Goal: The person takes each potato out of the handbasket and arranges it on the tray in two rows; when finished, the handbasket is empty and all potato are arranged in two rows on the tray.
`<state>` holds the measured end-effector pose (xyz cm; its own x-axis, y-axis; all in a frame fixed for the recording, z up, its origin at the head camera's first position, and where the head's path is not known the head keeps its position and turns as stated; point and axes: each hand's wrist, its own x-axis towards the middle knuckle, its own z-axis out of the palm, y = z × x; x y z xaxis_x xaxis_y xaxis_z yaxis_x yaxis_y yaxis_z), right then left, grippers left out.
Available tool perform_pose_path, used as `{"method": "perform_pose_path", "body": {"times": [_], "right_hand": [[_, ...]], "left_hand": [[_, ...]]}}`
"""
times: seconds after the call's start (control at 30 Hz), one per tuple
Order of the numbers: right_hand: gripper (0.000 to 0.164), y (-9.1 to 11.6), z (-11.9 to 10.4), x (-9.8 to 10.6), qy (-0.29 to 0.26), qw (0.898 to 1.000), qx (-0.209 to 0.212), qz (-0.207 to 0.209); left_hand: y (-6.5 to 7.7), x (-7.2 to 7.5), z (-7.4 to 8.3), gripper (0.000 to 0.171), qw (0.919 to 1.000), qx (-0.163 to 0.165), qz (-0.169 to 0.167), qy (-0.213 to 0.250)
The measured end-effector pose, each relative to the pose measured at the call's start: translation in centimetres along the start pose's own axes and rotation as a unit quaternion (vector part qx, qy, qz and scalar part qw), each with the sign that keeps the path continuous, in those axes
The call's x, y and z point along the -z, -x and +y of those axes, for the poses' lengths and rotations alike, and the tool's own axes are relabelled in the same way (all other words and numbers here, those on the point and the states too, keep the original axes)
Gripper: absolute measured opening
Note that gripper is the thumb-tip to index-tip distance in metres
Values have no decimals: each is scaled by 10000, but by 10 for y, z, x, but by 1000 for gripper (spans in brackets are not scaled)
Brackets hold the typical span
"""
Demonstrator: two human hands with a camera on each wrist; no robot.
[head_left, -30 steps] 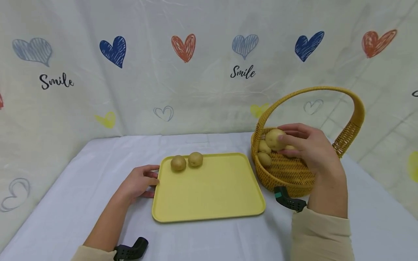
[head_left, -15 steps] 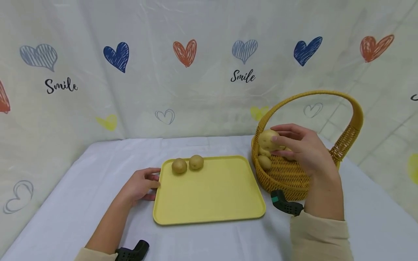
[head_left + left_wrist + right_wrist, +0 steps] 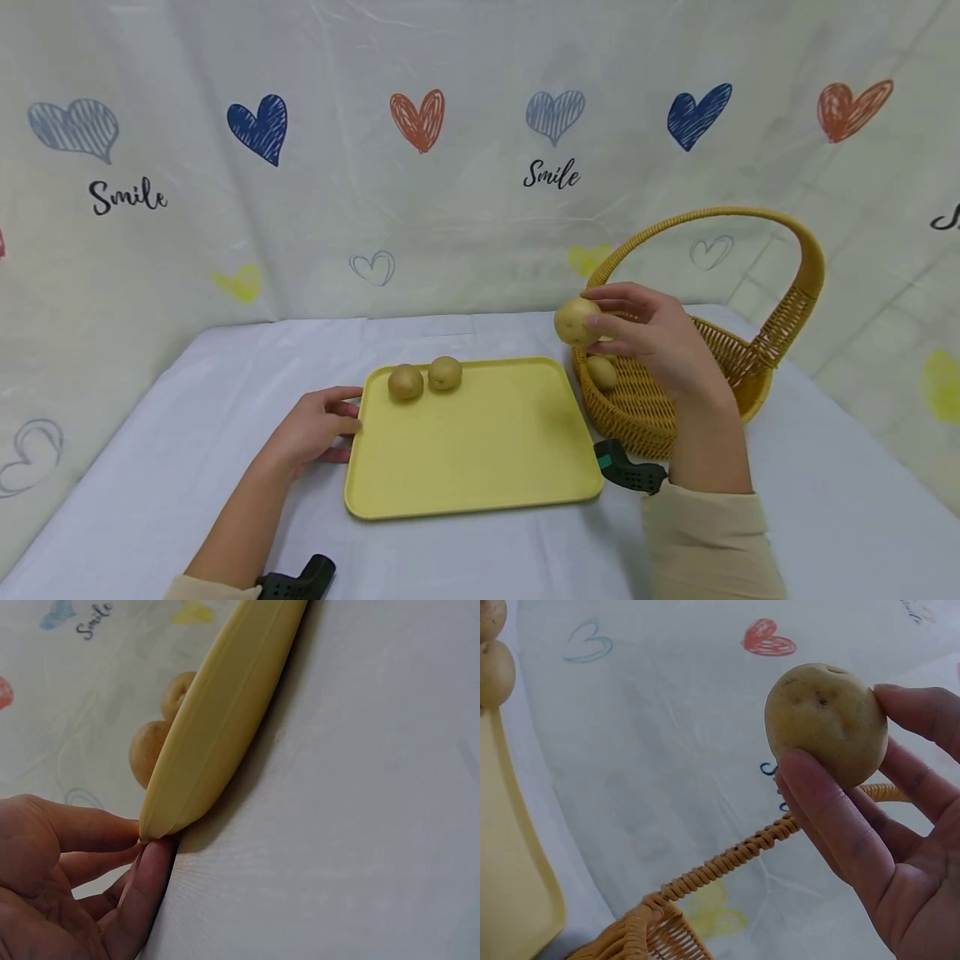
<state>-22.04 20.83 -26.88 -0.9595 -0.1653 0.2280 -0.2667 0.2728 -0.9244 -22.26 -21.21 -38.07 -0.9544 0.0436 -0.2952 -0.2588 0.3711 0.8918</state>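
A round, pale potato (image 3: 577, 322) is pinched between the thumb and fingers of my right hand (image 3: 645, 337), raised by the basket's left rim. The right wrist view shows the same potato (image 3: 826, 724) with fingertips on both sides. My left hand (image 3: 318, 427) touches the left edge of a yellow tray (image 3: 480, 450), its fingers loosely bent. In the left wrist view, my fingertips meet the tray's rim (image 3: 217, 735). Two potatoes, one left (image 3: 406, 382) and one right (image 3: 445, 373), sit in the tray's far left corner.
A wicker basket (image 3: 637, 433) with a tall arched handle (image 3: 806, 258) stands right of the tray. One potato (image 3: 602, 372) shows inside; my right hand hides part of the interior. A white cloth (image 3: 225, 400) covers the table, and a heart-printed curtain (image 3: 480, 200) hangs behind.
My right hand has carried the potato leftward from above the basket to its left rim. My left hand stays at the tray's edge. The head view has shifted slightly.
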Motion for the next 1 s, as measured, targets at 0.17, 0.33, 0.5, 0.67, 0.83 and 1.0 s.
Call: {"method": "perform_pose_path", "body": {"times": [0.17, 0.33, 0.5, 0.67, 0.83, 1.0], "right_hand": [[42, -4, 0, -10, -145, 9999, -50, -17], [42, -10, -1, -20, -307, 9995, -81, -7], [39, -13, -3, -29, -582, 9983, -84, -1], [35, -18, -1, -38, -959, 9953, 8, -99], [38, -27, 4, -50, -1048, 9943, -81, -151], [40, -37, 8, -59, -1044, 9938, -337, -187]], "left_hand": [[1, 2, 0, 62, 10000, -20, -5, -27], [1, 2, 1, 62, 10000, -43, -29, -38], [0, 1, 0, 62, 10000, -7, -19, 12], [0, 0, 0, 60, 10000, 26, 4, 23], [1, -1, 0, 60, 10000, 31, 31, 6], [2, -1, 2, 60, 10000, 20, 67, 18]]}}
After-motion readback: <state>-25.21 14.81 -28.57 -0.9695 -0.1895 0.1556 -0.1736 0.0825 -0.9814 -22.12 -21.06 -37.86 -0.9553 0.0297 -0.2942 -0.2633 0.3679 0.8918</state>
